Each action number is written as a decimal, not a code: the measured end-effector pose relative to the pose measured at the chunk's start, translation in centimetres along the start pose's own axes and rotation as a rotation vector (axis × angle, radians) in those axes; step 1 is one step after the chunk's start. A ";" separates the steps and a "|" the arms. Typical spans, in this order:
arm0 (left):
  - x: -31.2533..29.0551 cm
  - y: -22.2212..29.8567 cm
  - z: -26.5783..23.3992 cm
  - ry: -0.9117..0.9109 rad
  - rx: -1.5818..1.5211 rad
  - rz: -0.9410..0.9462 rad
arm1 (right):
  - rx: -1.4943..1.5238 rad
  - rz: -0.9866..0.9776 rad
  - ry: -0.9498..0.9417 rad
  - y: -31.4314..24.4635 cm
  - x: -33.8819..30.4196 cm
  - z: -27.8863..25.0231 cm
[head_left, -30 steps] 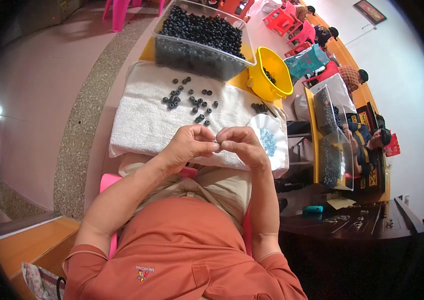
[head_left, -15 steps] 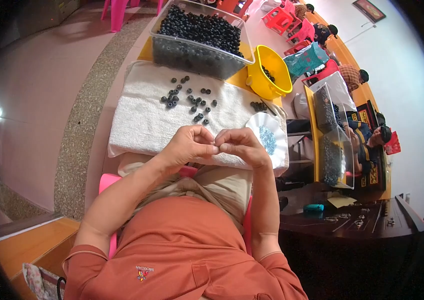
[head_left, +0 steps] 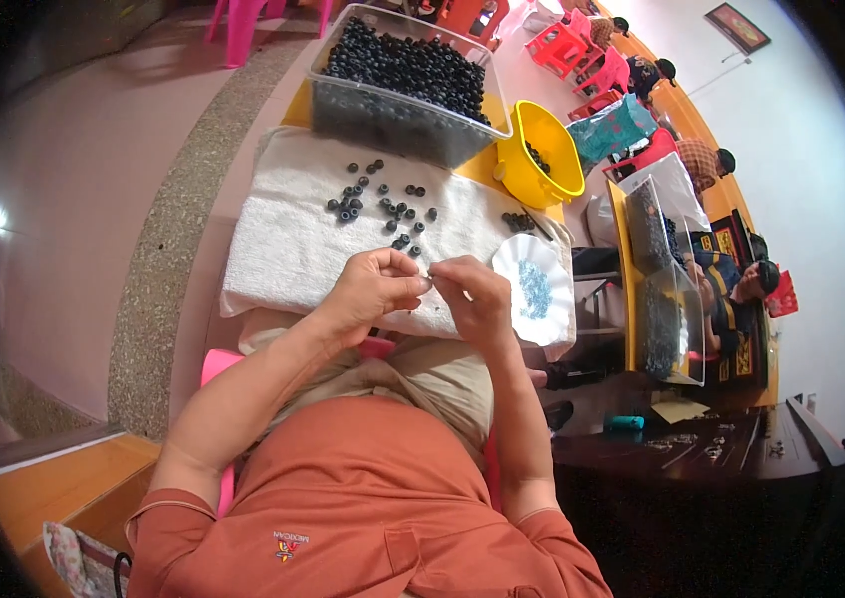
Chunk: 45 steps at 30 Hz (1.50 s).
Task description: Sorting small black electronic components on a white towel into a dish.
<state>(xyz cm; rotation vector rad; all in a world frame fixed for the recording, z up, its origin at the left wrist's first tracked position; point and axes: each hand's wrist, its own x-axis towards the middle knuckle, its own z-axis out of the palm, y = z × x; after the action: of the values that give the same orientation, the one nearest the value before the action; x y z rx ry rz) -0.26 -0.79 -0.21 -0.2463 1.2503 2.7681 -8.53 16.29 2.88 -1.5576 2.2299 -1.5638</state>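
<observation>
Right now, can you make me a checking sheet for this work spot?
Surface: white towel, slightly wrinkled.
Work things: clear bin heaped with black beads; yellow basin holding more; white dish with blue bits.
Clutter: loose beads on the towel; thin dark stick near its right edge.
Grips: left grip and right grip close together; anything held is too small to tell.
Cables: nothing certain; dark loop at lower left may be a strap.
Surroundings: red seats and other people, off to the right.

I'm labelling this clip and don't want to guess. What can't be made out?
- Head view: whatever lies between the left hand and right hand; tiny, mostly covered by their grip.
- Head view: single blue bits in the white dish; too small.
- Head view: pink stool's seat; cut off by the top edge.
</observation>
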 end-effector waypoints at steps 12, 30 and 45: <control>-0.2 -0.1 0.1 0.129 -0.043 0.013 | -0.532 -0.289 0.127 -0.7 -0.1 1.7; 0.0 -1.3 0.2 0.051 -0.028 0.125 | -0.508 -0.277 0.185 -1.0 -0.4 2.3; -0.2 -0.5 0.7 0.074 -0.029 0.082 | -0.436 -0.195 0.231 -0.3 -0.1 1.9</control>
<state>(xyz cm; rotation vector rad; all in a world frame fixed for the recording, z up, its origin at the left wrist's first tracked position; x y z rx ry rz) -0.09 0.08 -0.10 -0.3088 1.2647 2.8735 -7.35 15.06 2.06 -1.8258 2.7721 -1.4300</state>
